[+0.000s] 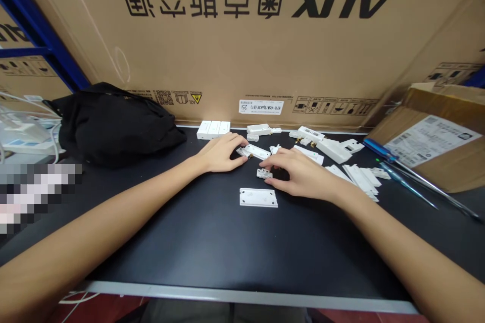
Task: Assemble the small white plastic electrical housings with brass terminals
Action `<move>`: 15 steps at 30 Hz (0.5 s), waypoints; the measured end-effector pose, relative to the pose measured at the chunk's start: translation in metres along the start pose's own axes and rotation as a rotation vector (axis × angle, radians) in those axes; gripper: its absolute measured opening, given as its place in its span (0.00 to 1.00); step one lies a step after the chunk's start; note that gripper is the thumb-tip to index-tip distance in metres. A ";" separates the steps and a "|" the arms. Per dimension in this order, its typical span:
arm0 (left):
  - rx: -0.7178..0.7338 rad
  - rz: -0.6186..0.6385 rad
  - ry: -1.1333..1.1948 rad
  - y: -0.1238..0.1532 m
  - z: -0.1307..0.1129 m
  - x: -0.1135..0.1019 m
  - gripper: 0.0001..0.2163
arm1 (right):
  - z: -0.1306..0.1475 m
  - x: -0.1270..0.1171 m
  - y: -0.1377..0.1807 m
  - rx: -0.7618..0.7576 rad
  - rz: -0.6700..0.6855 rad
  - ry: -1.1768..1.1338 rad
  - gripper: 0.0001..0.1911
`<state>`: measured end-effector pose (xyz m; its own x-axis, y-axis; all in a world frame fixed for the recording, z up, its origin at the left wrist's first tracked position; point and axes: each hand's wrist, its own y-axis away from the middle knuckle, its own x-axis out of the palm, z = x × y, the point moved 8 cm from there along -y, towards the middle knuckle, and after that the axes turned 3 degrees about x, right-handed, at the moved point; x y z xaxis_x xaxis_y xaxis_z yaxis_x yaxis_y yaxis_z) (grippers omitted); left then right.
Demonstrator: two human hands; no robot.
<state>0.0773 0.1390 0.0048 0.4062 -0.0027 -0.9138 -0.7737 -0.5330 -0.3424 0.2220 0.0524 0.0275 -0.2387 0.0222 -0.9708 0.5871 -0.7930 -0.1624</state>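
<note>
White plastic bracket: beside left grip, fingers curled, pinch unclear.
Small white clip: near right grip, spread above it.

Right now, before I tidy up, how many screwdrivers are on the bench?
2 screwdrivers, both at the right of the black bench, handles together by the open cardboard box.

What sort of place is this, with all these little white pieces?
Probably a repair or assembly bench for appliances: a black worktop, small white plastic parts with brass contacts, blue-handled screwdrivers, and a big cardboard AUX air-conditioner carton.
</note>
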 end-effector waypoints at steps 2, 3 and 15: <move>0.027 0.009 -0.002 -0.004 -0.001 0.001 0.18 | 0.000 0.000 0.001 0.002 0.000 0.001 0.17; 0.037 0.014 -0.003 -0.006 -0.002 0.002 0.18 | 0.000 0.000 0.001 0.003 -0.002 -0.002 0.16; 0.082 -0.022 0.058 -0.006 0.000 0.002 0.06 | 0.001 0.000 0.003 0.009 0.039 -0.010 0.16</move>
<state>0.0824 0.1424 0.0045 0.4492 -0.0420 -0.8925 -0.8006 -0.4625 -0.3811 0.2227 0.0491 0.0270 -0.2236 -0.0153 -0.9746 0.5896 -0.7983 -0.1228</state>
